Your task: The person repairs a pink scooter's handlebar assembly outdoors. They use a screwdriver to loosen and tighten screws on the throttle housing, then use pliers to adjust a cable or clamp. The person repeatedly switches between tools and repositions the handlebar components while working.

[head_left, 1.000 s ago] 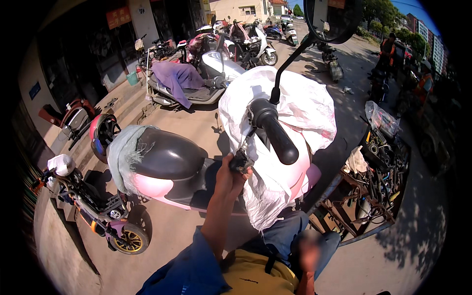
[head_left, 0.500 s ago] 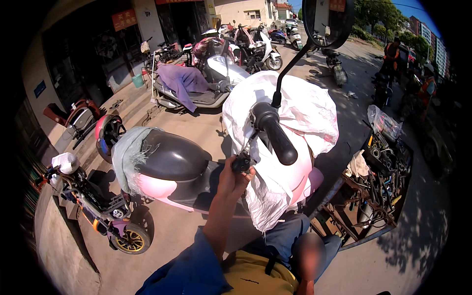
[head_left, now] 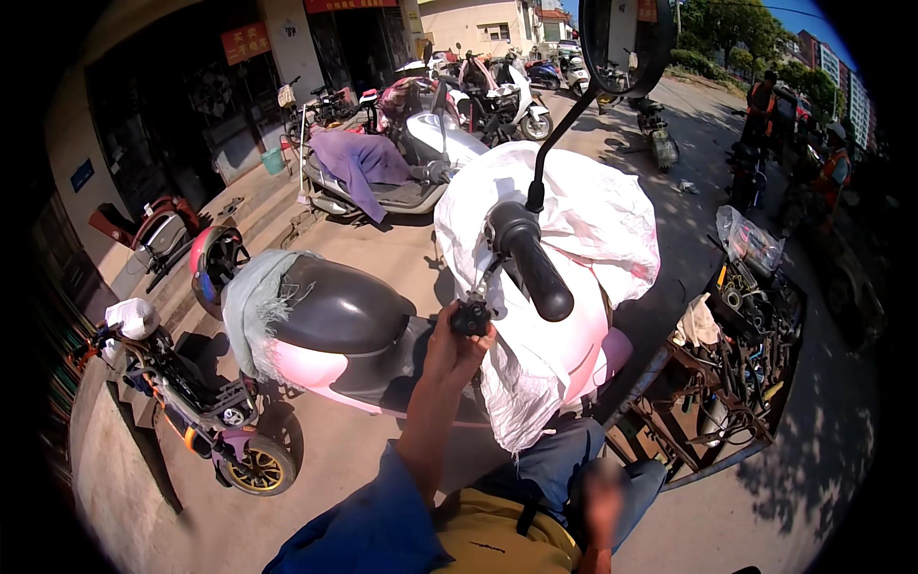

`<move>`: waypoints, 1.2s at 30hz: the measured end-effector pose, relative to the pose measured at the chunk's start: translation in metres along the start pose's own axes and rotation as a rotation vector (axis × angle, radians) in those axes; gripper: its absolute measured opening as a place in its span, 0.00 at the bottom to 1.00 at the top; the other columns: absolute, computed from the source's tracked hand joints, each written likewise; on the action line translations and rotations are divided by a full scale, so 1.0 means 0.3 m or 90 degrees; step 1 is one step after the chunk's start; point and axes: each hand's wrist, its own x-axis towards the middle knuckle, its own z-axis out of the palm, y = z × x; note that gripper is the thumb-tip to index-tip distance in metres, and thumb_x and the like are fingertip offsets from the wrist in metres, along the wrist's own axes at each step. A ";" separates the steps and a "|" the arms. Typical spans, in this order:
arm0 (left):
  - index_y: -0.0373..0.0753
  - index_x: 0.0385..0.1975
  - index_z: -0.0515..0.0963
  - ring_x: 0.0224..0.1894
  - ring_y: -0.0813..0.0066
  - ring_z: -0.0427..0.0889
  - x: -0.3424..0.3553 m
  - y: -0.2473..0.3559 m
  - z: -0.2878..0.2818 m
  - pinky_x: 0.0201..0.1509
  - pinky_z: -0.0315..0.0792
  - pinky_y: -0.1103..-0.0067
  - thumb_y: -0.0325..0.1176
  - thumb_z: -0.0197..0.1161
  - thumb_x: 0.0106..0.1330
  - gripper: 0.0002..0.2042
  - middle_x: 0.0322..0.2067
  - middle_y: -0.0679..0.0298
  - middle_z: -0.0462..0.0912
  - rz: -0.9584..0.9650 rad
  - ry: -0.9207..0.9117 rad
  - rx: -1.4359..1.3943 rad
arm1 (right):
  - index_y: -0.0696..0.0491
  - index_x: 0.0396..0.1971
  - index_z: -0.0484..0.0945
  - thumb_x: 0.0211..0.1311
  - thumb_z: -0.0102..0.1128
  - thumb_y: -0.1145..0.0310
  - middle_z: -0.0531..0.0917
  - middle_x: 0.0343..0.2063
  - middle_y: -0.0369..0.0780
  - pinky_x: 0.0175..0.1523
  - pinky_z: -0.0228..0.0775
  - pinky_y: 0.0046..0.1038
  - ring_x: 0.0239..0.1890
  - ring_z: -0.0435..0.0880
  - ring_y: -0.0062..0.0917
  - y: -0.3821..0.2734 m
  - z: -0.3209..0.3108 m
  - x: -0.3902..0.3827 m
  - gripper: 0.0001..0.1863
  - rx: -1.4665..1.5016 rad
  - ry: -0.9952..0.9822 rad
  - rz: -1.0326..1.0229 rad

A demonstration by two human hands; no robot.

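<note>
My left hand (head_left: 453, 356) is closed around a small black block-like part (head_left: 470, 318) with round marks on its face. It looks like a handlebar switch, but I cannot be sure. Just above and to the right of it is the black handlebar grip (head_left: 537, 273) of a pink scooter (head_left: 304, 364), with a round mirror (head_left: 626, 43) on a long stalk. White woven sheeting (head_left: 583, 215) drapes over the scooter's front. Low on the right, my right hand (head_left: 602, 497) is blurred beside my thigh, so its fingers do not show clearly.
A metal tray (head_left: 717, 469) heaped with tools and parts stands to the right. On the left is a partly stripped scooter (head_left: 225, 411). A scooter with a purple cloth (head_left: 359, 163) is parked behind. Two people in orange vests (head_left: 762, 100) are at the far right.
The black part in my left hand has turned slightly, showing more of its face. The view has shifted a little; my right hand stays by my thigh.
</note>
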 end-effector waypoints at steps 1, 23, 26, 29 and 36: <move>0.30 0.55 0.75 0.41 0.60 0.86 0.001 -0.004 0.004 0.41 0.82 0.71 0.44 0.59 0.75 0.21 0.44 0.54 0.84 -0.001 -0.014 -0.005 | 0.56 0.54 0.81 0.72 0.54 0.72 0.83 0.50 0.48 0.54 0.76 0.42 0.50 0.83 0.43 -0.010 -0.011 0.005 0.14 -0.003 0.009 -0.007; 0.34 0.51 0.75 0.42 0.58 0.85 -0.011 -0.031 0.047 0.38 0.82 0.70 0.45 0.55 0.78 0.18 0.43 0.53 0.84 0.021 0.023 -0.019 | 0.54 0.53 0.79 0.70 0.56 0.67 0.82 0.48 0.46 0.57 0.74 0.38 0.50 0.81 0.39 0.014 0.016 -0.008 0.15 0.014 -0.082 0.045; 0.34 0.50 0.76 0.44 0.58 0.86 -0.011 -0.056 0.056 0.44 0.84 0.69 0.44 0.59 0.77 0.17 0.44 0.53 0.84 0.027 0.019 -0.005 | 0.54 0.53 0.79 0.71 0.55 0.67 0.82 0.47 0.46 0.56 0.74 0.39 0.49 0.81 0.39 -0.038 -0.041 0.005 0.15 0.014 -0.068 0.082; 0.35 0.49 0.77 0.45 0.58 0.86 -0.027 -0.076 0.098 0.49 0.84 0.68 0.43 0.62 0.75 0.16 0.44 0.53 0.85 0.051 0.026 0.043 | 0.55 0.52 0.79 0.72 0.54 0.67 0.82 0.46 0.46 0.55 0.74 0.39 0.48 0.82 0.39 -0.147 -0.151 0.081 0.14 0.018 -0.022 0.187; 0.28 0.62 0.69 0.64 0.51 0.73 -0.027 -0.076 0.100 0.73 0.65 0.56 0.34 0.49 0.81 0.18 0.58 0.47 0.77 -0.034 -0.083 -0.024 | 0.61 0.38 0.83 0.71 0.61 0.58 0.84 0.36 0.48 0.49 0.73 0.35 0.39 0.83 0.42 -0.224 -0.524 0.344 0.18 0.382 0.154 0.358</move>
